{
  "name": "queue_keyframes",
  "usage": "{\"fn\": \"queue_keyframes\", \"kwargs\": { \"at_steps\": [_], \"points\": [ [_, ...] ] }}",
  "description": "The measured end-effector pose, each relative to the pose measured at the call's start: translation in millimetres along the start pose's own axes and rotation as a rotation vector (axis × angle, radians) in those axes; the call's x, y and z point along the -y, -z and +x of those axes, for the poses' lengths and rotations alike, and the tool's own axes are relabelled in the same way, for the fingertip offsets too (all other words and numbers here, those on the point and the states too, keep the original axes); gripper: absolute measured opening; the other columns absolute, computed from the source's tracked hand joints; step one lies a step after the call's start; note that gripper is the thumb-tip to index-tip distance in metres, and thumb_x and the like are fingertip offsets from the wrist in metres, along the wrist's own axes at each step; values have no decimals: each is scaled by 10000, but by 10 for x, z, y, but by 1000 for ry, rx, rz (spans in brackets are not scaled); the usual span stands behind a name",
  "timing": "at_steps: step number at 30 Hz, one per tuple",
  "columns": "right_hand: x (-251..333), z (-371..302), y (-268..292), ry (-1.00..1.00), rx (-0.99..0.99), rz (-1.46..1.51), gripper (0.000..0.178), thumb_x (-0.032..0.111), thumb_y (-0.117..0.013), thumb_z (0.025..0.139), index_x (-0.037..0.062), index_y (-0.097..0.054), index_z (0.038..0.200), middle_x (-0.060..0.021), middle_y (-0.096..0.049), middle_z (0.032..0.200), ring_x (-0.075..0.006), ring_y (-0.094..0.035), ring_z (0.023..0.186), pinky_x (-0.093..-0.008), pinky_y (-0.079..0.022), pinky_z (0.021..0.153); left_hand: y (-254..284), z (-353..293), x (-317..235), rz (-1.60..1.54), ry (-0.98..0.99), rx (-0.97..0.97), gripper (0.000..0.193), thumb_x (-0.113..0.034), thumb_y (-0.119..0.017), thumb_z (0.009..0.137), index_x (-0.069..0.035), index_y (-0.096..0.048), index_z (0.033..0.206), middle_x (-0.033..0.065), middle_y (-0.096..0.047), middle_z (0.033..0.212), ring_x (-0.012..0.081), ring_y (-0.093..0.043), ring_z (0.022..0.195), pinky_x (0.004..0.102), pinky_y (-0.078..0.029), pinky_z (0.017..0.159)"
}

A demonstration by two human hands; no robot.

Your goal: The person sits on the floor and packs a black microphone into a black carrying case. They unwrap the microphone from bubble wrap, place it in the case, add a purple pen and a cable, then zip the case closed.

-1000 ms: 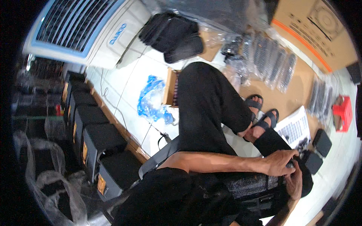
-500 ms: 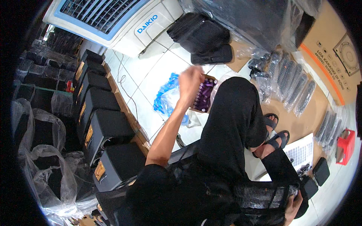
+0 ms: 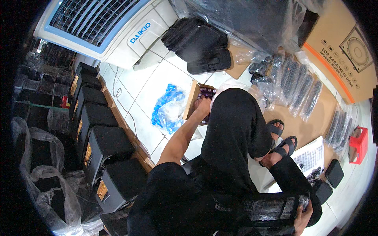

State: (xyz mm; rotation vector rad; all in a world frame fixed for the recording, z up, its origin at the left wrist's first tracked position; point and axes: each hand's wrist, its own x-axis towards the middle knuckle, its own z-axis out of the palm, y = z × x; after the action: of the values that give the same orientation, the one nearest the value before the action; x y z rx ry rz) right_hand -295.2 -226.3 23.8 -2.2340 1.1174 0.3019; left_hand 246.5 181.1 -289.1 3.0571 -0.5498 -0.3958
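Note:
My left hand [image 3: 203, 105] reaches down into a small open cardboard box [image 3: 191, 98]. Its fingers are curled among upright purple cylindrical batteries [image 3: 208, 91], and the fingertips are hidden. At the lower right, my right hand [image 3: 302, 220] is closed around the end of a black fabric case [image 3: 271, 207] with shiny clear plastic along its side. This case lies across my lap. Left of the box, a crumpled blue and clear plastic bag [image 3: 168, 108] rests on the tiles.
Black speakers [image 3: 106, 142] line the left side. A white air cooler [image 3: 130, 37] stands at the far left, beside stacked black cases [image 3: 201, 43]. Plastic-wrapped microphones [image 3: 293, 82] lie on flat cardboard [image 3: 311, 114]; a red box [image 3: 358, 145] is at right.
My left hand has come down from above the battery box into it. The box's raised flap now shows. My right hand stays on the case, and the whole view has shifted slightly.

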Motion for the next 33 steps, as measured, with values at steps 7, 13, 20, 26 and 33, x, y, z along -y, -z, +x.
{"fn": "queue_keyframes", "kwargs": {
  "at_steps": [7, 13, 20, 26, 33],
  "points": [
    [348, 115, 15, 2, 70, 112, 852, 556, -590, 917, -116, -384, 1398, -293, -464, 1327, -369, -462, 1261, -415, -334, 1078, -159, -70, 39, -715, 463, 92, 275, -284, -536, 905, -86, -712, 979, 222, -699, 978, 321, -698, 927, 392, -563, 766],
    [337, 20, -81, -83, -4, 69, 801, 507, -628, 905, -96, -415, 1386, -257, -483, 1302, -341, -496, 1209, -406, -366, 1046, 6, -265, 12, -720, 375, 120, 265, -266, -553, 902, -75, -707, 1000, 198, -701, 978, 296, -687, 916, 383, -555, 766],
    [337, -62, -267, -64, -130, 349, 649, 367, -650, 929, -93, -460, 1346, -230, -505, 1234, -304, -522, 1135, -385, -418, 979, 154, -304, 46, -517, 191, 69, 258, -246, -572, 897, -63, -702, 1023, 170, -702, 978, 268, -674, 902, 373, -545, 766],
    [857, 115, 123, -43, 30, 162, 643, 341, -773, 812, -49, -547, 1272, -266, -605, 1182, -387, -583, 1127, -430, -470, 967, 186, -544, 215, -468, -32, 72, 256, -229, -589, 894, -52, -697, 1044, 146, -703, 978, 244, -663, 890, 364, -537, 766],
    [477, 47, 18, 222, -176, 55, 694, 454, -749, 785, -84, -577, 1187, -239, -650, 1091, -392, -637, 1030, -458, -511, 889, 904, -903, 329, -821, -95, -249, 259, -208, -608, 889, -40, -691, 1067, 118, -704, 978, 215, -650, 876, 354, -528, 765]
  ]
}}
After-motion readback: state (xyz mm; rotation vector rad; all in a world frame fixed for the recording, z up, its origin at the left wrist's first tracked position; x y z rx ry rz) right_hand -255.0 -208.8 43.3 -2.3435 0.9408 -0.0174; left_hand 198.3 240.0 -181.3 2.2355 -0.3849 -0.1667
